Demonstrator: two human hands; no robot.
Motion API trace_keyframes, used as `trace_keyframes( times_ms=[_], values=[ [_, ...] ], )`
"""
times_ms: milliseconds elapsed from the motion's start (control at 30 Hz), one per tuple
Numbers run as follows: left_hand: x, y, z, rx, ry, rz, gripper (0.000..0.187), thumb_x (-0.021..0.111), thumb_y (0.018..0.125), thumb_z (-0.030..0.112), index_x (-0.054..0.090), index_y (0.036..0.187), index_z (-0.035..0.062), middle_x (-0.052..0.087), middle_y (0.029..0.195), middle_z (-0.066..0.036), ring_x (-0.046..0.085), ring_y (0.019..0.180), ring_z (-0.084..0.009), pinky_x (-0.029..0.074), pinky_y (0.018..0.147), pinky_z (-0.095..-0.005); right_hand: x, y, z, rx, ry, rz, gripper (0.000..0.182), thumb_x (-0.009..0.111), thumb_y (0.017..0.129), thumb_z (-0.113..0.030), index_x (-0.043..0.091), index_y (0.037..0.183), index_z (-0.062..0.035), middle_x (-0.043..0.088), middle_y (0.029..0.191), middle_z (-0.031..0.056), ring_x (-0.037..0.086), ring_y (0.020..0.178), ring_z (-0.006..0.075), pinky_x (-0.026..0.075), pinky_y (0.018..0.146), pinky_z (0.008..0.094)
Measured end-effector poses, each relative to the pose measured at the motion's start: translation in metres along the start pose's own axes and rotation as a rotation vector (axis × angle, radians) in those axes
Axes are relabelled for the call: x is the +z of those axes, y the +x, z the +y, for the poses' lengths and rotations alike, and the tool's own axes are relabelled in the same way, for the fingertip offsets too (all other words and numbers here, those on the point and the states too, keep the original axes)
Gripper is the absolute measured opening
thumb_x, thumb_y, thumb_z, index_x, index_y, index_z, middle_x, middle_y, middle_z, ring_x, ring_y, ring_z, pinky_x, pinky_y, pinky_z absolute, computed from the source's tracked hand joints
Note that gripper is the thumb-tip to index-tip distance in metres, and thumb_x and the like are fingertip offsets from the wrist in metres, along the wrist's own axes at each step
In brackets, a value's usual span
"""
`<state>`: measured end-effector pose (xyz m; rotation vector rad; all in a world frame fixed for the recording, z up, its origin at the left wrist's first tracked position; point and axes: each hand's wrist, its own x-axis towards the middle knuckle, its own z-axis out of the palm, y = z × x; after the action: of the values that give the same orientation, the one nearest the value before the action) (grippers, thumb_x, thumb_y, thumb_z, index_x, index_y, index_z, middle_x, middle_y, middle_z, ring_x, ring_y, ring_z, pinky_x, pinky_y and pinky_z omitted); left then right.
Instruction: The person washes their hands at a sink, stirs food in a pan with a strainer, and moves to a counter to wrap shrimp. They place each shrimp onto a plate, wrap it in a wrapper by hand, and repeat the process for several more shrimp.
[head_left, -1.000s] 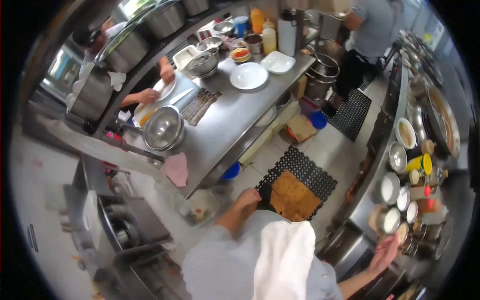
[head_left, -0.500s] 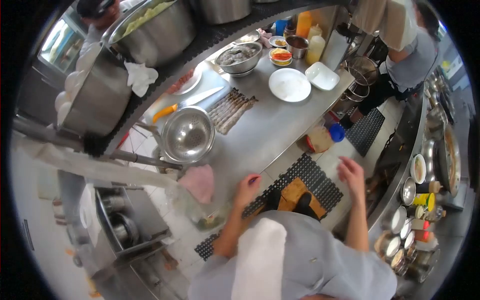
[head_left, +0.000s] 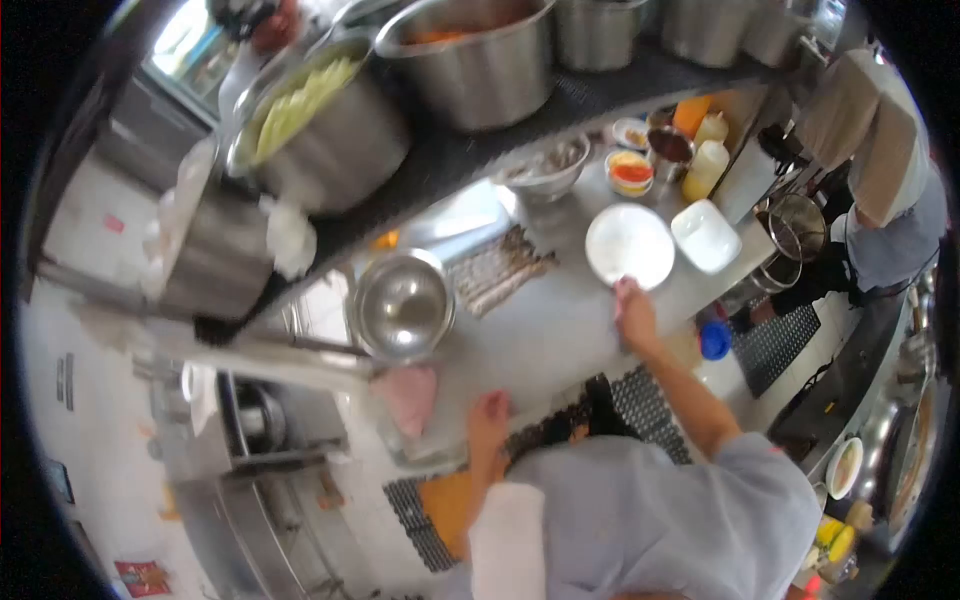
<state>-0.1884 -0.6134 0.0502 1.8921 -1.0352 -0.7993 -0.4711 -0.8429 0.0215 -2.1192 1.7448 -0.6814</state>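
My right hand (head_left: 634, 315) reaches over the counter, its fingers closed on the near rim of a round white plate (head_left: 630, 245). Some blur softens the fingertips there. My left hand (head_left: 488, 418) is low by the counter's front edge, fingers curled, with nothing visible in it. A pink cloth (head_left: 407, 398) lies to its left. Beyond that hand, a row of grey shrimp (head_left: 498, 272) rests on the steel counter (head_left: 510, 345), beside a metal colander (head_left: 402, 305). Right of the plate stands a square white dish (head_left: 706, 236).
A shelf above the counter carries large steel pots (head_left: 470, 65). Behind the plate are a metal bowl (head_left: 548, 170), small dishes (head_left: 629, 172) and squeeze bottles (head_left: 706, 170). Another person (head_left: 895, 230) stands at the right, near the stove side. Black mats (head_left: 775, 345) cover parts of the floor.
My right hand has moved forward from over the floor to the plate's rim. My left hand stays low near the counter edge. The view has shifted, with more shelf pots showing.
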Motion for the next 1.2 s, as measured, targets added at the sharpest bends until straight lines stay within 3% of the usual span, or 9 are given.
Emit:
trace_keyframes(
  times_ms=[100, 133, 567, 633, 667, 700, 800, 867, 1200],
  values=[
    [0.032, 0.005, 0.009, -0.089, 0.059, -0.064, 0.027, 0.066, 0.096, 0.027, 0.069, 0.108, 0.0024, 0.073, 0.098, -0.012, 0.069, 0.09, -0.0218, 0.054, 0.083, -0.037, 0.013, -0.011, -0.006, -0.062, 0.062, -0.138, 0.035, 0.047, 0.095, -0.008, 0.053, 0.129, -0.0017, 0.06, 0.123, 0.0226, 0.062, 0.107, 0.0376, 0.051, 0.088, 0.0472],
    [0.044, 0.013, 0.013, 0.017, 0.081, -0.075, 0.027, 0.067, 0.095, 0.026, 0.068, 0.109, 0.0027, 0.073, 0.093, -0.011, 0.069, 0.084, -0.0202, 0.055, 0.078, -0.036, 0.032, -0.014, -0.003, -0.233, 0.037, 0.102, 0.039, 0.048, 0.092, -0.006, 0.051, 0.13, -0.0002, 0.058, 0.127, 0.0236, 0.064, 0.106, 0.039, 0.051, 0.09, 0.0482],
    [0.066, 0.094, 0.033, -0.059, -0.165, -0.304, 0.024, 0.063, 0.097, 0.021, 0.066, 0.104, -0.0019, 0.071, 0.085, -0.008, 0.066, 0.069, -0.013, 0.054, 0.062, -0.0265, 0.012, -0.032, -0.109, -0.108, -0.057, -0.366, 0.041, 0.069, 0.085, -0.031, 0.058, 0.111, -0.001, 0.054, 0.116, 0.0154, 0.07, 0.09, 0.0355, 0.058, 0.074, 0.0469],
    [0.05, 0.088, 0.029, -0.027, -0.069, -0.28, 0.023, 0.062, 0.096, 0.02, 0.066, 0.104, -0.0022, 0.071, 0.081, -0.009, 0.066, 0.067, -0.0127, 0.053, 0.06, -0.0267, 0.013, -0.052, -0.134, -0.257, -0.001, -0.487, 0.04, 0.073, 0.082, -0.035, 0.062, 0.103, -0.0026, 0.061, 0.11, 0.0137, 0.07, 0.091, 0.0322, 0.057, 0.074, 0.0471],
    [0.039, 0.088, 0.035, -0.004, 0.089, -0.25, 0.023, 0.062, 0.096, 0.019, 0.065, 0.104, -0.003, 0.07, 0.078, -0.009, 0.065, 0.065, -0.0125, 0.053, 0.059, -0.0267, 0.053, -0.043, -0.123, -0.899, -0.308, -0.548, 0.034, 0.074, 0.08, -0.037, 0.068, 0.093, -0.0057, 0.069, 0.096, 0.0127, 0.069, 0.091, 0.0292, 0.055, 0.075, 0.0458],
    [0.031, 0.086, 0.03, -0.121, -0.054, -0.244, 0.025, 0.062, 0.095, 0.019, 0.063, 0.106, -0.0045, 0.07, 0.076, -0.01, 0.065, 0.062, -0.0132, 0.052, 0.057, -0.0265, 0.037, -0.048, -0.129, -0.251, 0.345, -0.452, 0.027, 0.072, 0.083, -0.035, 0.073, 0.091, -0.0096, 0.072, 0.085, 0.0116, 0.068, 0.088, 0.0287, 0.053, 0.076, 0.0435],
    [0.014, 0.077, 0.009, -0.263, -0.289, -0.175, 0.027, 0.061, 0.096, 0.019, 0.059, 0.108, -0.0047, 0.07, 0.073, -0.01, 0.066, 0.061, -0.0138, 0.051, 0.055, -0.0267, -0.021, 0.036, -0.148, -0.173, 0.388, -0.429, 0.019, 0.066, 0.088, -0.026, 0.074, 0.099, -0.0118, 0.073, 0.1, 0.0117, 0.069, 0.083, 0.029, 0.054, 0.074, 0.0421],
    [0.006, 0.071, 0.003, -0.273, -0.358, -0.143, 0.026, 0.06, 0.097, 0.02, 0.057, 0.108, -0.0035, 0.07, 0.073, -0.009, 0.066, 0.061, -0.0137, 0.05, 0.054, -0.0271, -0.043, 0.102, -0.146, -0.395, 0.575, 0.038, 0.014, 0.064, 0.091, -0.017, 0.072, 0.096, -0.0062, 0.07, 0.089, 0.0137, 0.069, 0.078, 0.031, 0.055, 0.071, 0.0424],
    [-0.009, 0.064, 0.008, -0.121, -0.137, -0.051, 0.031, 0.066, 0.094, 0.017, 0.059, 0.119, 0.0001, 0.07, 0.081, -0.008, 0.065, 0.065, -0.0127, 0.052, 0.06, -0.0269, -0.068, 0.276, -0.182, -0.341, -0.467, -0.297, 0.032, 0.059, 0.091, -0.027, 0.072, 0.117, -0.0131, 0.069, 0.12, 0.0117, 0.066, 0.11, 0.0309, 0.051, 0.094, 0.0485]
  ],
)
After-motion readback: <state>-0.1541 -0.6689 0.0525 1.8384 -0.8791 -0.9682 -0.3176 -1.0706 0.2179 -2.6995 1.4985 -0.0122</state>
